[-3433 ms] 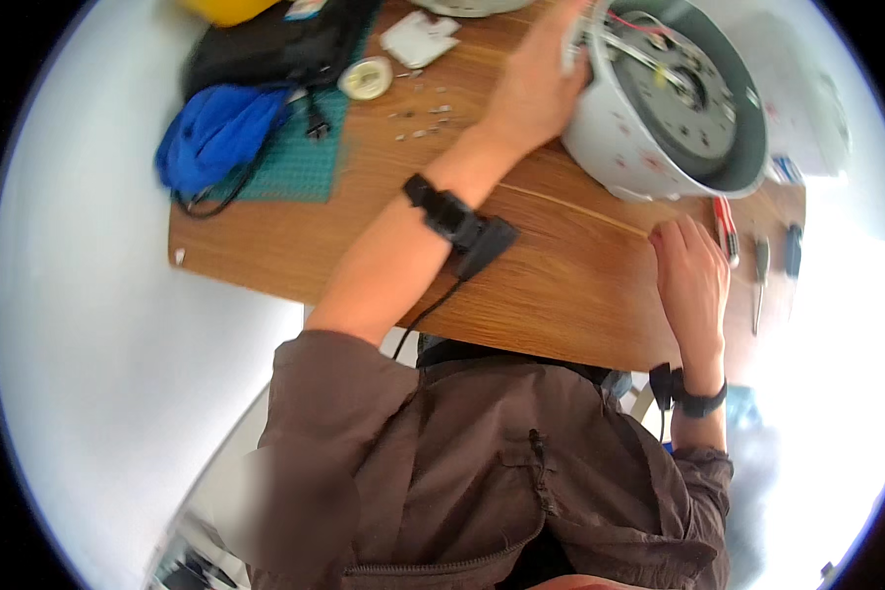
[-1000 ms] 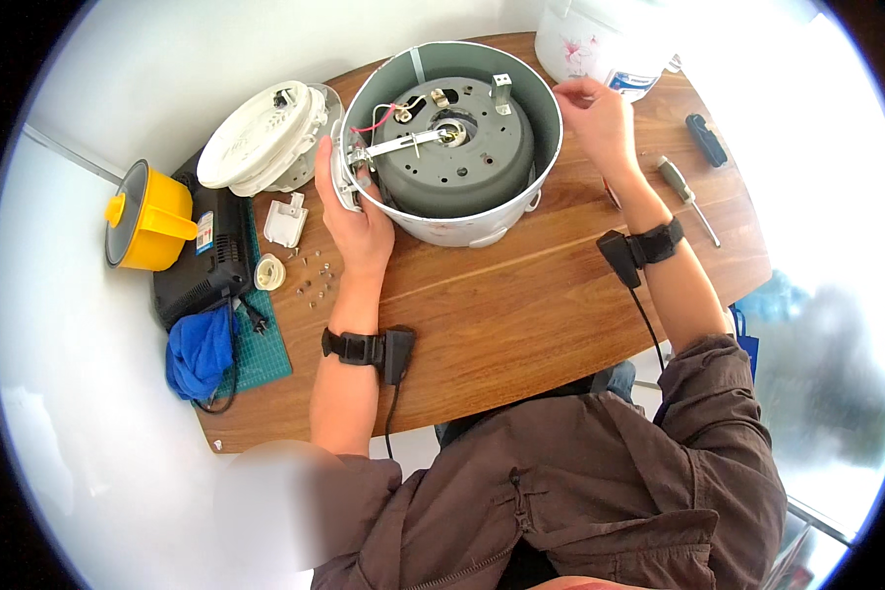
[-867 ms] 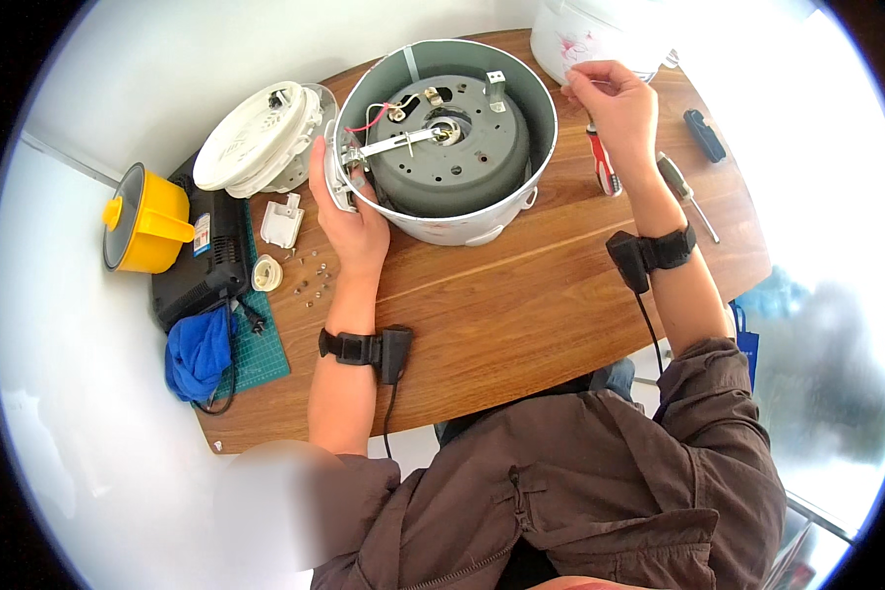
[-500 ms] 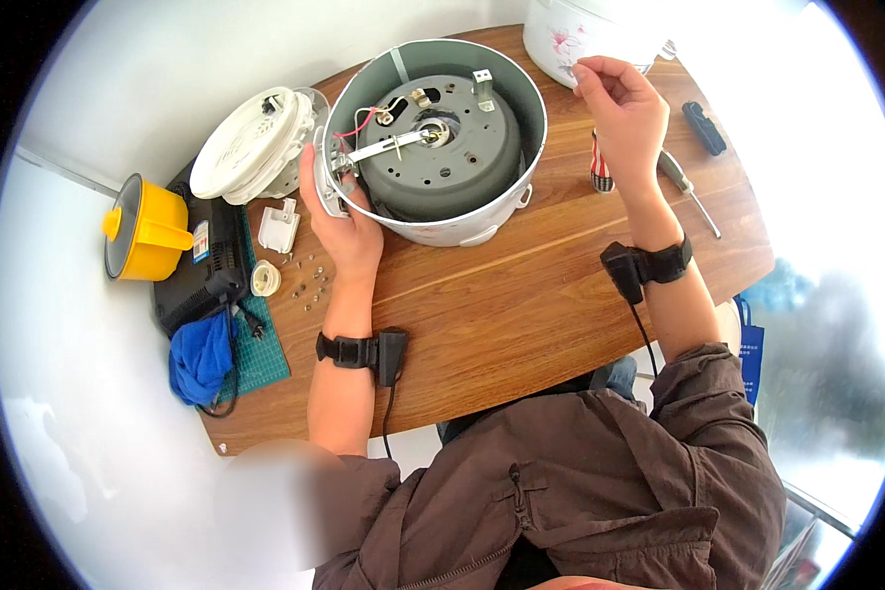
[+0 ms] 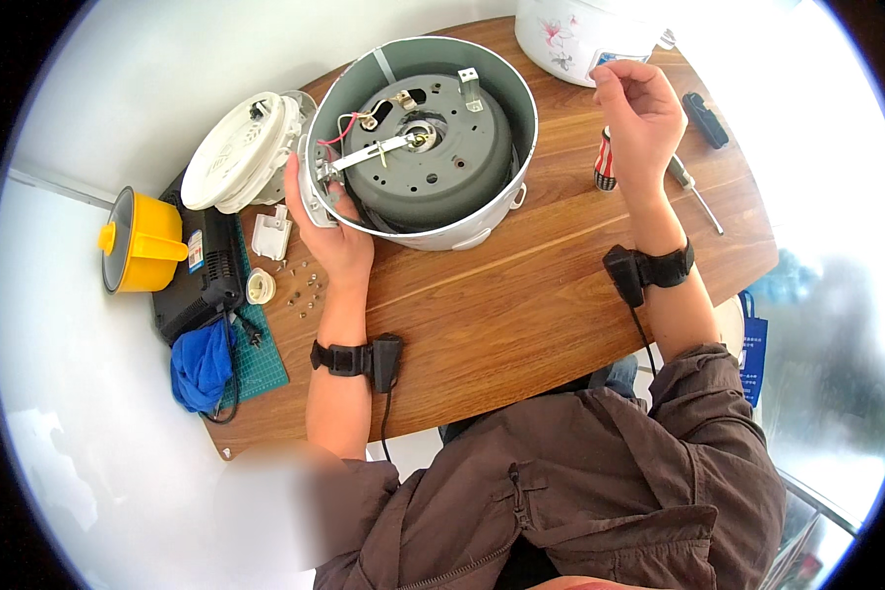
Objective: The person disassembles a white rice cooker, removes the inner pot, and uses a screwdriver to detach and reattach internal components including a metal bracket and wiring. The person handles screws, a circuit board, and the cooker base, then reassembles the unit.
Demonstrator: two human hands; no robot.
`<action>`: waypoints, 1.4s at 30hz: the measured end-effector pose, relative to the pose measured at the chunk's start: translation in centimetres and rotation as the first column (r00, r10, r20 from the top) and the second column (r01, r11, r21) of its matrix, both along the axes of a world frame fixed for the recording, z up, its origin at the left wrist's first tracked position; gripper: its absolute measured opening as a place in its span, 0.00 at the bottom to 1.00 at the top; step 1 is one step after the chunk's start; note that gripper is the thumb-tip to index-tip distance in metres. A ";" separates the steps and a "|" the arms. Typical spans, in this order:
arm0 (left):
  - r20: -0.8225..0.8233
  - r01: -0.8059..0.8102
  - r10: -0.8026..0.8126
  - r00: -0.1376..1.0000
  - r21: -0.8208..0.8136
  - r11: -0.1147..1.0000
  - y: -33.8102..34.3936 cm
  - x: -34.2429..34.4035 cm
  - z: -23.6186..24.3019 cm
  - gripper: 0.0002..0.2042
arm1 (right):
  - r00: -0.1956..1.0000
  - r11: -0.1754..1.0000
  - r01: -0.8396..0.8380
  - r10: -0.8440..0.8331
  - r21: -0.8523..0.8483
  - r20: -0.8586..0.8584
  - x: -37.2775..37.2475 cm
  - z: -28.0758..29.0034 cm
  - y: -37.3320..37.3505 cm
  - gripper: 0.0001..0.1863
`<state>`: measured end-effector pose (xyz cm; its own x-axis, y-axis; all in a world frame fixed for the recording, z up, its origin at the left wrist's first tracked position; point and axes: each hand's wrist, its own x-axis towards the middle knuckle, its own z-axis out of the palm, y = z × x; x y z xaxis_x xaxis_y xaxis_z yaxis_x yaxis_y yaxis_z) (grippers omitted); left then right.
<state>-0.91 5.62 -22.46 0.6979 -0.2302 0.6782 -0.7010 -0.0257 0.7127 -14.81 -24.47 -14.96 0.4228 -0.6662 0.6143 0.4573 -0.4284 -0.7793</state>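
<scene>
An opened rice cooker body (image 5: 482, 236) stands on the wooden table, white outside and grey inside. Its round grey metal base (image 5: 433, 177) shows holes, a red and a white wire, and a silver lever (image 5: 369, 154) running from the middle to the left rim. My left hand (image 5: 334, 236) grips the left side of the body, thumb and fingers on either side of its wall. Raised above the table to the right of it is my right hand (image 5: 642, 113), thumb and forefinger pinched together. Whatever the pinch holds, if anything, is too small to tell.
A screwdriver (image 5: 700, 201), a red-striped handle (image 5: 605, 162) and a black object (image 5: 705, 120) lie right. A flowered white cooker (image 5: 570, 44) stands behind. Left are white lids (image 5: 241, 157), loose screws (image 5: 310, 290), a yellow pot (image 5: 147, 241), a black case (image 5: 199, 290) and a blue cloth (image 5: 202, 364).
My right hand has shifted slightly to the right, still pinched. The whole view has moved a little; my left hand keeps its grip on the cooker body.
</scene>
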 end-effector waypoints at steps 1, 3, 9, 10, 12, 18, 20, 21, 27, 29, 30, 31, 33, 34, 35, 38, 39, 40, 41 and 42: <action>0.004 0.002 -0.002 1.000 0.000 1.000 0.0 0.0 0.0 0.29 | 1.000 1.000 -0.005 0.005 -0.002 0.011 -0.1 -0.2 -0.3 0.05; 0.012 0.005 -0.005 1.000 0.001 1.000 0.0 -0.1 0.1 0.29 | 0.999 1.000 -0.015 0.016 -0.005 0.035 -0.3 -0.5 -0.8 0.04; -0.005 0.006 -0.006 1.000 -0.118 0.993 -0.5 0.1 -0.3 0.29 | 0.991 0.994 -0.079 0.070 0.075 0.111 -0.6 -0.2 -0.2 0.04; 0.000 0.000 0.000 1.000 -0.110 0.994 -0.5 0.0 -0.3 0.29 | 0.992 0.995 -0.071 0.064 0.064 0.107 -0.5 -0.2 -0.2 0.04; 0.010 -0.012 0.013 1.000 -0.093 0.996 -0.5 0.0 -0.2 0.29 | 0.994 0.998 -0.057 0.052 0.042 0.100 -0.4 -0.3 -0.1 0.04; 0.012 0.008 -0.007 1.000 -0.096 0.995 -0.5 -0.1 -0.1 0.29 | 0.999 1.000 -0.003 0.003 -0.022 0.039 -0.2 -0.8 -0.1 0.04; 0.014 -0.007 0.008 1.000 -0.091 0.996 -0.5 -0.1 -0.1 0.29 | 0.999 1.000 0.000 0.001 -0.023 0.035 -0.3 -0.9 -0.2 0.04; 0.014 -0.013 0.014 1.000 -0.089 0.996 -0.5 -0.1 -0.2 0.29 | 0.999 1.000 0.002 -0.002 -0.025 0.032 -0.4 -0.9 -0.2 0.04; 0.010 -0.006 0.007 1.000 -0.081 0.997 -0.4 -0.2 0.0 0.29 | 1.000 0.998 0.004 -0.002 -0.059 0.029 -0.5 -0.9 -0.3 0.04; 0.015 -0.015 0.016 1.000 -0.071 0.997 -0.4 -0.2 0.0 0.29 | 1.000 0.999 0.003 -0.003 -0.043 0.017 -0.5 -0.7 -0.1 0.04; 0.017 -0.020 0.021 1.000 -0.065 0.998 -0.4 -0.2 0.0 0.29 | 1.000 0.999 0.003 -0.003 -0.035 0.011 -0.6 -0.6 0.0 0.03; 0.013 -0.019 0.020 1.000 -0.067 0.998 -0.4 -0.3 0.1 0.29 | 1.000 0.999 0.019 -0.019 -0.034 -0.004 -0.6 -0.6 0.0 0.03; 0.006 -0.018 0.018 1.000 -0.070 0.997 -0.6 -0.6 0.4 0.30 | 0.998 0.998 0.050 -0.051 -0.034 -0.034 -0.6 -0.5 0.1 0.03; 0.010 -0.020 0.021 1.000 -0.073 0.997 -0.6 -0.5 0.3 0.30 | 0.998 0.998 0.051 -0.052 -0.040 -0.028 -0.6 -0.6 0.1 0.03; 0.015 -0.022 0.023 1.000 -0.076 0.997 -0.5 -0.3 0.1 0.30 | 0.998 0.998 0.052 -0.053 -0.047 -0.021 -0.5 -0.7 -0.1 0.03; 0.017 -0.024 0.025 1.000 -0.075 0.997 -0.5 -0.3 0.1 0.30 | 0.998 0.995 0.061 -0.063 -0.074 -0.025 -0.4 -1.0 -0.2 0.03; 0.015 -0.024 0.025 1.000 -0.072 0.997 -0.5 -0.4 0.1 0.30 | 0.997 0.994 0.066 -0.068 -0.084 -0.030 -0.3 -1.1 -0.1 0.03; 0.022 -0.031 0.032 0.999 -0.060 0.998 -0.5 -0.4 0.2 0.29 | 0.990 0.986 0.110 -0.120 -0.122 -0.076 -0.4 -1.1 -0.2 0.03; 0.029 -0.038 0.039 0.999 -0.048 0.998 -0.5 -0.5 0.4 0.29 | 0.978 0.975 0.153 -0.173 -0.161 -0.120 -0.7 -1.2 -0.3 0.03; 0.034 -0.046 0.048 0.998 -0.035 0.998 -0.5 -0.6 0.4 0.29 | 0.961 0.960 0.191 -0.226 -0.202 -0.163 -0.8 -1.2 -0.3 0.03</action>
<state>-1.51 5.17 -22.02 0.6831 -0.1741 0.7092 -0.7241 -0.0353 0.6888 -15.61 -24.82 -16.16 0.4027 -0.6350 0.6593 0.2000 -0.6418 -0.7403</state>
